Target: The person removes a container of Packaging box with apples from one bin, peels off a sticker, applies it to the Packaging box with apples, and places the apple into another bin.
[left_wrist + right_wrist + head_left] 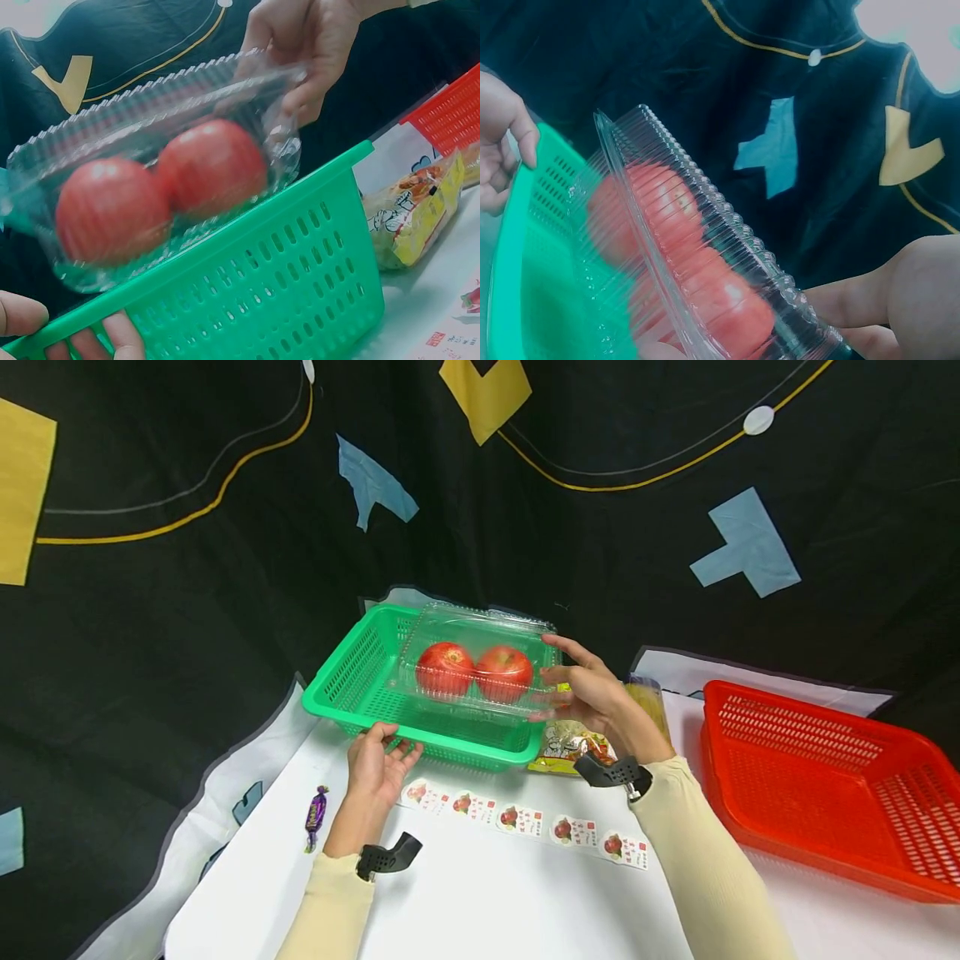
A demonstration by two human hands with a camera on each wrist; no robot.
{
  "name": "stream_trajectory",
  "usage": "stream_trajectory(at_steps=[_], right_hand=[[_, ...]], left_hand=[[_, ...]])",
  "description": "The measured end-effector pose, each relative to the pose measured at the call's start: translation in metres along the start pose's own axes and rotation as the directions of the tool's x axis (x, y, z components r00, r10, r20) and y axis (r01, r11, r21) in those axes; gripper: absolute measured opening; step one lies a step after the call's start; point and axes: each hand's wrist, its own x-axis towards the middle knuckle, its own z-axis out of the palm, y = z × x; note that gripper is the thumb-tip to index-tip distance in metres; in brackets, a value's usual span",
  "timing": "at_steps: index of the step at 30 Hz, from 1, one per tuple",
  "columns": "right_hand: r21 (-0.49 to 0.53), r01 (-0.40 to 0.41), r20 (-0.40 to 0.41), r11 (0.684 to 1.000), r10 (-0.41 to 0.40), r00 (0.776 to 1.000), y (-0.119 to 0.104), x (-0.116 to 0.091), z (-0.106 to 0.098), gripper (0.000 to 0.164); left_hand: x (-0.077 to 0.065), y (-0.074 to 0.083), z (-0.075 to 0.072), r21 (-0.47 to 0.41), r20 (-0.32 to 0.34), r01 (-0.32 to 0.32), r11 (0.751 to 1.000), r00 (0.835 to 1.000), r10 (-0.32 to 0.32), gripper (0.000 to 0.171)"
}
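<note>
My right hand grips the right end of a clear plastic clamshell box holding two red apples. In the head view the box overlaps the green basket; the left wrist view shows it slightly tilted, at and above the basket's rim. With thumb over the rim and fingers under it, my left hand pinches the basket's near edge. The right wrist view shows the box's ridged side close up, fingers around its end.
A red basket stands at the right. A yellow snack packet lies beside the green basket. Apple-printed labels run along the white table. A purple wrapped candy lies at the left. Behind hangs a dark cloth.
</note>
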Motion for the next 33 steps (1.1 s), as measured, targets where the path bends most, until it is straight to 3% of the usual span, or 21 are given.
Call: stream_trajectory(at_steps=[12, 20, 27, 33], right_hand=[[-0.093, 0.003, -0.051, 0.996, -0.008, 0.999, -0.004, -0.048, -0.044, 0.064], [-0.102, 0.017, -0.090, 0.995, -0.026, 0.996, -0.006, -0.081, -0.067, 0.063], [-0.148, 0.032, -0.099, 0.988, -0.047, 0.994, -0.003, -0.111, -0.079, 0.061], [-0.072, 0.073, -0.055, 0.995, -0.077, 0.996, 0.007, -0.134, -0.080, 0.061]], left_hand=[[0.000, 0.001, 0.000, 0.011, 0.028, 0.008, 1.000, 1.000, -0.008, 0.014], [0.000, 0.000, 0.001, 0.018, 0.027, 0.011, 1.000, 1.000, -0.011, 0.013], [0.000, -0.001, 0.002, 0.019, 0.031, 0.019, 1.000, 0.999, -0.020, 0.012], [-0.004, 0.002, 0.002, 0.005, 0.026, 0.040, 0.999, 0.999, -0.040, 0.014]])
